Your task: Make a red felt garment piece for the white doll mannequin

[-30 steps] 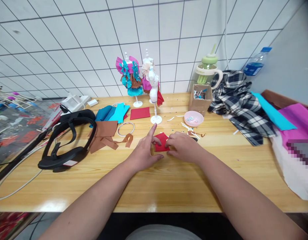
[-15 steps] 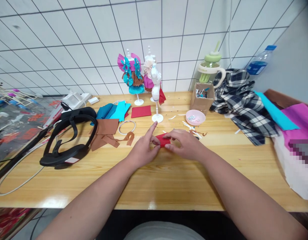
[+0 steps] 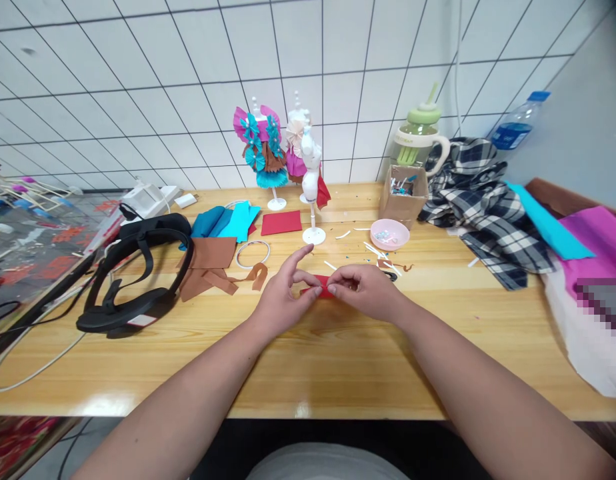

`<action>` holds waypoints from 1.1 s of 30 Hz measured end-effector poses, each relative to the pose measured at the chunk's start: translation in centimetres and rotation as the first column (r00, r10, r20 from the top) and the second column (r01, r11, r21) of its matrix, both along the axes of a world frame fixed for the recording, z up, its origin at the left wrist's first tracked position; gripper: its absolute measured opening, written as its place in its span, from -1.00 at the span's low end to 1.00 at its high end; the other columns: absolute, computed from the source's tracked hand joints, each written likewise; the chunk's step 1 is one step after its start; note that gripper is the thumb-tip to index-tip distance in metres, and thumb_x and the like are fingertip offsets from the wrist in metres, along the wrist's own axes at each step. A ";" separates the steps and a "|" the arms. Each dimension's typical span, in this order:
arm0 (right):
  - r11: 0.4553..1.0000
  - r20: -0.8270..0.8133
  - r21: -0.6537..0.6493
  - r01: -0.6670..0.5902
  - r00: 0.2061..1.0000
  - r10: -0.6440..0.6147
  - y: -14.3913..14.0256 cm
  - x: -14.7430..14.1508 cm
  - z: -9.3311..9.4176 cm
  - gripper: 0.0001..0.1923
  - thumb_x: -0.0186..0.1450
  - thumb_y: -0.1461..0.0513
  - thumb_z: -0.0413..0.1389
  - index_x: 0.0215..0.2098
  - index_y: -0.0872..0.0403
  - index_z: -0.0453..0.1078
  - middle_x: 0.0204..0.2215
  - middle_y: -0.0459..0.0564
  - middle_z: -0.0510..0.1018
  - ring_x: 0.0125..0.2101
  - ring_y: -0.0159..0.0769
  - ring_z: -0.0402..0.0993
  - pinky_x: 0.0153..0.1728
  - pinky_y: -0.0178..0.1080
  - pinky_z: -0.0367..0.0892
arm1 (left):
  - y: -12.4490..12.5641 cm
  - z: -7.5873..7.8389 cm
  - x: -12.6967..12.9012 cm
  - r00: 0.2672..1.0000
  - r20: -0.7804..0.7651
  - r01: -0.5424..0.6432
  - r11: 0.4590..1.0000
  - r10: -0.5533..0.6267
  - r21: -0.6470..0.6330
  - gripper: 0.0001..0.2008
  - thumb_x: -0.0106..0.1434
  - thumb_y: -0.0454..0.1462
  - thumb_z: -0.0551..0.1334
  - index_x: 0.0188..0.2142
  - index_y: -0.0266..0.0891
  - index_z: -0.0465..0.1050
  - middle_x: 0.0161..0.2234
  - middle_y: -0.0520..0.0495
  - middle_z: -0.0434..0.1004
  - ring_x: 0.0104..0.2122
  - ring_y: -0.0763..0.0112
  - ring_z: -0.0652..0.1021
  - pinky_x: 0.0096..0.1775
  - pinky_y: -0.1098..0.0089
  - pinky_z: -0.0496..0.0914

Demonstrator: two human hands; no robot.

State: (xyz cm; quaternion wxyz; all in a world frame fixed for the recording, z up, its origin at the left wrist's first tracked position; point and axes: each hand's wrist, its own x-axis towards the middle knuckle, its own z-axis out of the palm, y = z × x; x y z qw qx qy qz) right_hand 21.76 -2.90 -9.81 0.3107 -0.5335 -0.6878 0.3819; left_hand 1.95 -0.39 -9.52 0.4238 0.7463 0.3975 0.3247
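Observation:
A small red fabric piece is pinched between both my hands just above the wooden table. My left hand grips its left end with thumb and middle fingers, the index finger sticking up. Its right end sits in the fingertips of my right hand. Most of the red piece is hidden by my fingers, and it looks folded narrow. Behind my hands a white mini mannequin with a red scrap stands on its base.
A black headset lies at left beside brown fabric pieces, blue fabric and a white ring. Dressed mannequins, a red square, pink bowl, cardboard box, mug and plaid cloth stand behind.
The red piece lay flatter and wider on the table; my hands have drawn together and folded it narrower, lifting it slightly.

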 end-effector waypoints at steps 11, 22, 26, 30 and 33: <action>0.998 -0.162 -0.055 0.032 0.986 -0.041 0.0 -0.4 -0.4 -0.79 0.23 0.12 0.14 -0.29 0.08 0.52 -0.47 -0.07 0.56 -0.49 -0.37 0.38 -0.45 -0.32 0.27 | 0.2 0.1 0.0 0.985 0.170 0.022 0.977 0.014 -0.210 -0.22 0.16 -0.28 0.31 0.30 -0.20 0.00 -0.38 0.01 0.53 -0.33 0.42 0.54 -0.15 0.35 0.40; 0.998 -0.143 -0.041 0.053 0.988 -0.058 -0.1 -0.3 -0.2 -0.82 0.22 0.16 0.11 -0.33 0.07 0.50 -0.55 -0.12 0.48 -0.54 -0.41 0.30 -0.50 -0.34 0.21 | 0.3 0.0 -0.3 0.985 0.172 0.028 0.968 0.015 -0.249 -0.24 0.18 -0.23 0.32 0.30 -0.18 0.02 -0.37 -0.03 0.59 -0.32 0.38 0.58 -0.20 0.36 0.40; 0.998 -0.119 -0.029 0.063 0.991 -0.066 -0.3 -0.7 0.1 -0.85 0.21 0.19 0.11 -0.35 0.07 0.50 -0.57 -0.13 0.48 -0.57 -0.42 0.30 -0.52 -0.35 0.19 | 0.4 -0.1 -0.4 0.987 0.160 0.008 0.974 0.029 -0.227 -0.36 0.21 -0.15 0.29 0.24 -0.20 0.15 -0.34 -0.04 0.58 -0.27 0.36 0.57 -0.18 0.36 0.39; 0.997 -0.095 -0.016 0.082 0.992 -0.083 -0.4 -1.0 0.0 -0.85 0.21 0.17 0.13 -0.38 0.07 0.49 -0.60 -0.14 0.48 -0.59 -0.44 0.29 -0.55 -0.36 0.16 | 0.4 -0.2 -0.3 0.993 0.113 -0.009 0.978 0.033 -0.207 -0.39 0.19 -0.17 0.31 0.21 -0.20 0.21 -0.37 -0.03 0.59 -0.28 0.34 0.58 -0.17 0.34 0.40; 0.996 -0.076 -0.019 0.092 0.993 -0.093 -0.4 -1.0 -0.1 -0.82 0.22 0.14 0.13 -0.40 0.08 0.48 -0.61 -0.15 0.46 -0.60 -0.45 0.28 -0.56 -0.36 0.14 | 0.4 -0.3 -0.3 0.997 0.067 -0.029 0.984 0.041 -0.177 -0.39 0.20 -0.19 0.31 0.21 -0.18 0.21 -0.37 -0.03 0.60 -0.28 0.32 0.58 -0.17 0.34 0.40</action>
